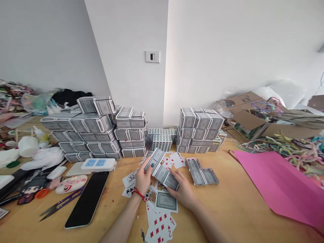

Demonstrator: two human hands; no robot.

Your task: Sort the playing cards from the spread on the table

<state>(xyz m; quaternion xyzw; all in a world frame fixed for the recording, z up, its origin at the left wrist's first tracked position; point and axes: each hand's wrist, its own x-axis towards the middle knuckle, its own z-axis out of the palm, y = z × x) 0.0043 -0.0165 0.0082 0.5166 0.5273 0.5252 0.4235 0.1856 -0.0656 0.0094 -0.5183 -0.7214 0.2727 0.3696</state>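
Note:
Both hands hold one playing-card box [161, 170], patterned grey and white, tilted above the wooden table [227, 206]. My left hand [143, 179], with a red string at the wrist, grips the box's upper left end. My right hand [182, 191] clasps its lower right end. Loose playing cards [160, 225] lie face up and face down under and in front of the hands. An opened card box [201, 173] lies flat just right of the hands. More loose cards [176, 160] lie behind the held box.
Stacks of card boxes stand behind, on the left [93, 135] and right [198, 130]. A black phone [88, 199], scissors [60, 204], a white power strip [98, 164] and craft clutter lie left. Pink paper [275, 184], pipe cleaners [286, 145] and cardboard boxes [249, 118] lie right.

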